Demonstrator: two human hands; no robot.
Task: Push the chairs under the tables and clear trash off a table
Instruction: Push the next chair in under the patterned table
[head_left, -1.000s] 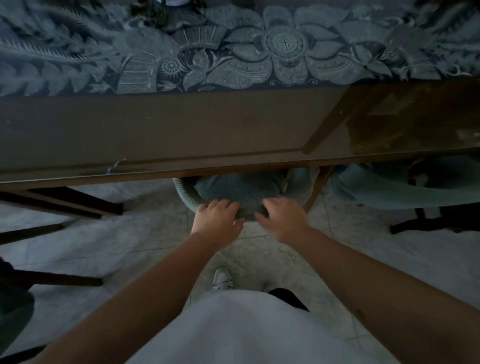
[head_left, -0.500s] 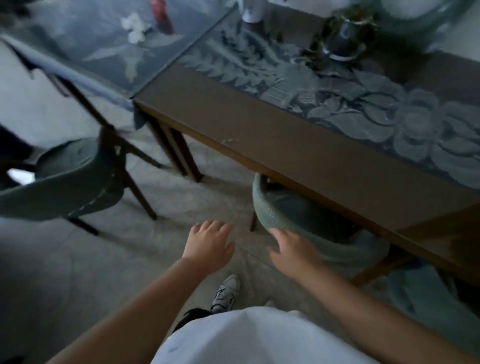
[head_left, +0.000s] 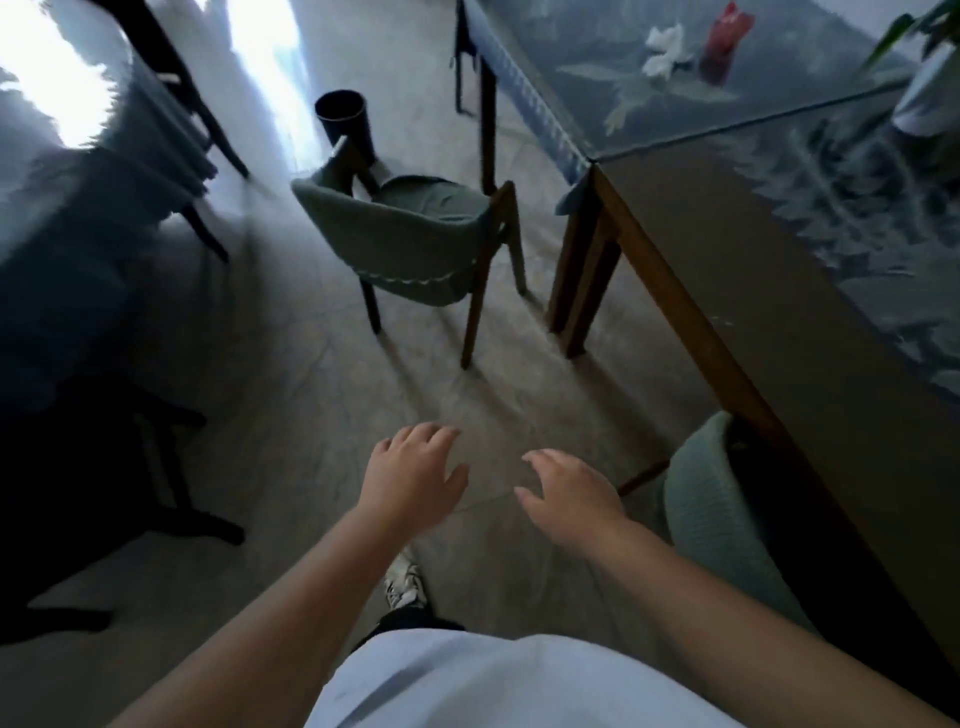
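A green padded chair (head_left: 415, 244) with wooden legs stands out on the floor, away from the far table (head_left: 587, 67). On that table lie crumpled white paper (head_left: 664, 49) and a red item (head_left: 722, 44). A second green chair (head_left: 711, 514) is tucked under the near brown table (head_left: 753, 270) at my right. My left hand (head_left: 413, 475) and my right hand (head_left: 569, 496) hover over bare floor with fingers spread, both holding nothing. The right hand is a short way left of the tucked chair's back.
A dark round bin (head_left: 345, 117) stands on the floor behind the loose chair. At the left are another cloth-covered table (head_left: 104, 156) and dark chair legs (head_left: 171, 499). A potted plant (head_left: 930, 78) sits on the near table. My shoe (head_left: 402, 584) is below.
My view has swung left from the near table toward the loose chair. Both hands have come off the tucked chair's back and now hang spread over the floor.
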